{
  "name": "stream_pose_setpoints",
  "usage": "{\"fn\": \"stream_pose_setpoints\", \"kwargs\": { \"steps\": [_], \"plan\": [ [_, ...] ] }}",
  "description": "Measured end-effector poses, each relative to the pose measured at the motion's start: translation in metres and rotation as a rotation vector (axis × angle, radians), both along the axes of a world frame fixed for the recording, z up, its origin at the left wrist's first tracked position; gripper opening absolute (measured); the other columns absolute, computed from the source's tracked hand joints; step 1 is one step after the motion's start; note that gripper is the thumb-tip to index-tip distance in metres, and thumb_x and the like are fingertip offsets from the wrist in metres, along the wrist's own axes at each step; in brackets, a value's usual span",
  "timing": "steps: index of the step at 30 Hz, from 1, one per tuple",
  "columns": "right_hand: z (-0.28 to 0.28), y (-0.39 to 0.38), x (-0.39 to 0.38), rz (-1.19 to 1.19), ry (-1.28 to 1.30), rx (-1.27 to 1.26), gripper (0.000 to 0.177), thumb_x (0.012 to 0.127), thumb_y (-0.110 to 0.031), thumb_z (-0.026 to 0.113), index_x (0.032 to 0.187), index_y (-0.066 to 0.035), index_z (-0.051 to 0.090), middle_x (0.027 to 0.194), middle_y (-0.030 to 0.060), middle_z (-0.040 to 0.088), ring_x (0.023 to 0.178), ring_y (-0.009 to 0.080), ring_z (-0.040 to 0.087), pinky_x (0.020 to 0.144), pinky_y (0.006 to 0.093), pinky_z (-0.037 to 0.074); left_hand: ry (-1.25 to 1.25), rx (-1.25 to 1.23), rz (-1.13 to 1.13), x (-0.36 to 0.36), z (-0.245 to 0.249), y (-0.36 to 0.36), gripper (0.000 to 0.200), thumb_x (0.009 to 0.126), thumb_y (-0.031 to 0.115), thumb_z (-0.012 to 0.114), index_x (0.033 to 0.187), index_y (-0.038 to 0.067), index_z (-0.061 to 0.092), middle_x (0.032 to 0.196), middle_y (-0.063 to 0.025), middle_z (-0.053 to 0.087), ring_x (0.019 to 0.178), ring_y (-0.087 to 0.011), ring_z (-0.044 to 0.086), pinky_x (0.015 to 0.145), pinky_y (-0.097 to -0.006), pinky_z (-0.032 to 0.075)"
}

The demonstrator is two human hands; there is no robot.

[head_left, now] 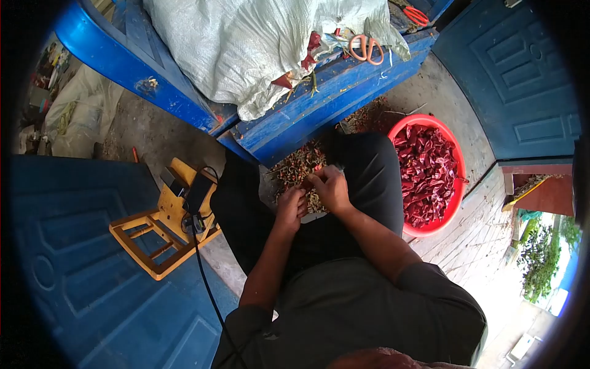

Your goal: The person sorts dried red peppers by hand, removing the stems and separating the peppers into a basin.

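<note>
Between my knees my two hands are close together over a heap of dried stems and scraps [296,165]. My left hand [291,208] has its fingers curled in; what they hold, if anything, is too small to tell. My right hand [332,189] is pinched near the left one, on something small and dark that I cannot make out. Right of my leg, a red basin [460,166] holds many dark red dried chili pieces [427,175].
A white woven sack [227,49] lies on a blue wooden bench [344,83], with orange-handled scissors [367,49] at its edge. At the left a small wooden chair [153,243] bears black devices [198,192] with a cable. Blue doors [522,67] stand on both sides.
</note>
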State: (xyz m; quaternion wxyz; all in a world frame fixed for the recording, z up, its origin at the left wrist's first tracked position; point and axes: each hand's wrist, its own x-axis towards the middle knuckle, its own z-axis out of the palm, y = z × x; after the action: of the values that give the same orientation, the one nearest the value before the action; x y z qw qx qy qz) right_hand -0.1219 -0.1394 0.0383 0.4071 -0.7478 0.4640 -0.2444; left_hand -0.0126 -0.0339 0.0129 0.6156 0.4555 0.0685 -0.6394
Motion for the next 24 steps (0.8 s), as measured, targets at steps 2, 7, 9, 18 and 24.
{"fn": "stream_pose_setpoints", "kwargs": {
  "steps": [2,7,9,18,24],
  "plan": [
    [-0.002,0.003,0.005,-0.013,0.013,-0.150,0.020,0.088,-0.020,0.071,0.081,-0.002,0.069,0.076,0.0077,0.065,0.070,0.0180,0.063,0.068,0.0357,0.049,-0.003,0.005,0.008,-0.001,0.001,-0.003,0.012,0.092,0.015,0.057,0.101,0.007,0.058,0.061,0.0074,0.036,0.045,-0.0048,0.033,0.040,-0.0225,0.024],
    [-0.041,-0.006,0.000,-0.149,-0.116,0.234,0.021,0.089,-0.022,0.071,0.084,-0.002,0.068,0.065,0.0036,0.058,0.060,0.0137,0.056,0.061,0.0324,0.047,-0.015,0.043,0.027,0.000,-0.010,-0.003,0.011,0.091,0.013,0.054,0.099,0.008,0.059,0.060,0.0072,0.036,0.044,-0.0044,0.031,0.039,-0.0228,0.023],
    [-0.069,-0.030,-0.013,-0.408,-0.372,0.768,0.024,0.090,-0.024,0.072,0.085,-0.001,0.066,0.068,0.0024,0.061,0.061,0.0103,0.055,0.060,0.0285,0.046,-0.020,-0.015,0.078,0.008,-0.004,0.002,0.006,0.091,0.012,0.053,0.094,0.011,0.058,0.060,0.0073,0.036,0.044,-0.0044,0.032,0.038,-0.0229,0.022],
    [-0.086,-0.024,-0.031,0.195,0.034,-0.115,0.046,0.089,-0.018,0.073,0.128,0.004,0.061,0.115,0.0101,0.066,0.100,0.0139,0.063,0.081,0.0279,0.052,-0.001,-0.088,0.096,0.028,-0.012,0.014,0.007,0.094,0.011,0.050,0.088,0.013,0.048,0.059,0.0060,0.039,0.046,-0.0067,0.036,0.043,-0.0248,0.029],
    [-0.008,0.007,0.004,0.190,-0.265,0.548,0.038,0.089,-0.015,0.075,0.123,-0.001,0.065,0.111,0.0092,0.067,0.100,0.0126,0.063,0.085,0.0294,0.052,-0.023,-0.057,0.012,0.013,-0.010,0.015,0.004,0.093,0.014,0.054,0.094,0.010,0.053,0.061,0.0062,0.037,0.048,-0.0064,0.035,0.043,-0.0242,0.027]
  ]
}}
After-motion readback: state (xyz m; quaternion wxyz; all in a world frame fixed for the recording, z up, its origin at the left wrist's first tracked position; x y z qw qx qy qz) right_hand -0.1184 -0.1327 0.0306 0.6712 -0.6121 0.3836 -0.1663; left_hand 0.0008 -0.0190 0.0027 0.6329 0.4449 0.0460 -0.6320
